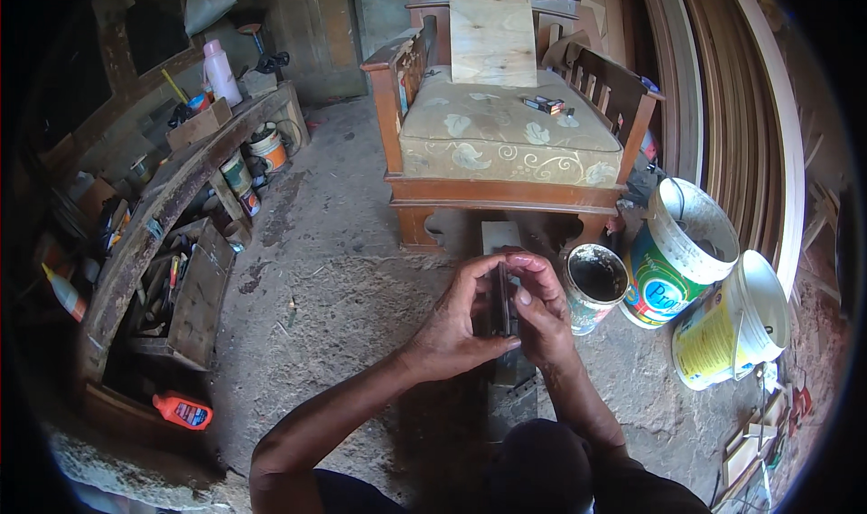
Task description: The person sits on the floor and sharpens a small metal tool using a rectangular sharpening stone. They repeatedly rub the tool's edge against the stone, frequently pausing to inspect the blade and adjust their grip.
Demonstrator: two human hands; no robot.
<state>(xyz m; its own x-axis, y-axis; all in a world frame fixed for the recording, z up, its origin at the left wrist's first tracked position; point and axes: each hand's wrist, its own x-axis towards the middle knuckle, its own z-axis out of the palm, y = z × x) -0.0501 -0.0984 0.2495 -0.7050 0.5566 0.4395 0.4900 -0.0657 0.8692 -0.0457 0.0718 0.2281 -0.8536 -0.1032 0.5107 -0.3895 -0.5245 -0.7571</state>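
Note:
Between my two hands, a thin dark flat piece (501,299) is held edge-on, upright, in front of me; its exact kind does not show. My left hand (442,329) is closed on its left side, with the thumb along the bottom. On the other side, my right hand (545,313) grips it, fingers curled over the top and thumb against its face. Below and behind the hands runs a narrow pale board (499,235), partly hidden by them. A paint-smeared can (589,320) with dark contents stands just right of my right hand.
A wooden armchair with a patterned cushion (510,116) stands ahead, a plywood sheet (493,37) leaning on it. Two big plastic buckets (643,284) (709,351) are at the right. A workbench (144,229) with a wooden toolbox (200,302) lines the left; a red bottle (183,411) lies below.

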